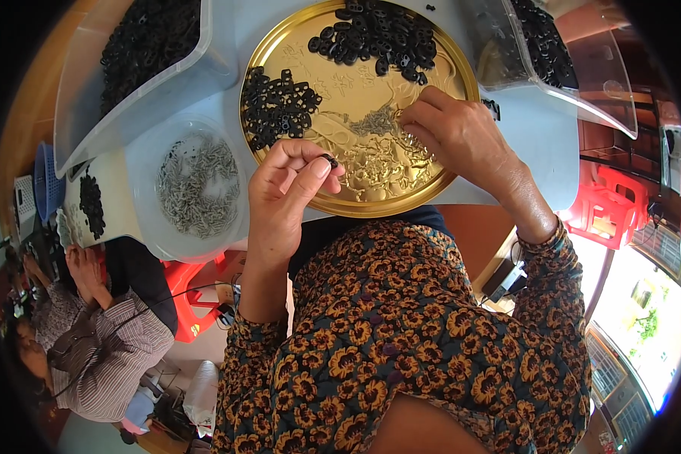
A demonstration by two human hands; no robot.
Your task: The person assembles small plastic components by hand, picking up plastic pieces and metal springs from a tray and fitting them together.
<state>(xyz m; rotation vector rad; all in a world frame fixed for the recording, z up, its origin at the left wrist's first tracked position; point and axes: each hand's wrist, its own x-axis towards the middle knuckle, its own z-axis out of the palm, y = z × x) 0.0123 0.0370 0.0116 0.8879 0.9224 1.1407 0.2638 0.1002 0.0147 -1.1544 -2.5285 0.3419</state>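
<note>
Thumb and forefinger of my left hand (284, 181) pinch a small black plastic part (331, 160) above the near left rim of a round golden tray (340, 206). My right hand (461, 132) reaches over the tray's right side, fingers bent and closed together at the small metal pieces; whatever is between the fingertips is hidden. On the tray, a heap of small grey metal pins (376, 121) lies in the middle, with gold-looking metal pieces (378, 163) scattered nearer me. Black flat parts with holes (280, 110) are piled at the left, and black oval parts (386, 38) at the far side.
Clear plastic bins of black parts stand at the far left (151, 53) and far right (541, 45). A round tub of silvery screws (197, 185) sits left of the tray. Another person (102, 340) works at the left. Red stools (609, 204) stand beyond the table.
</note>
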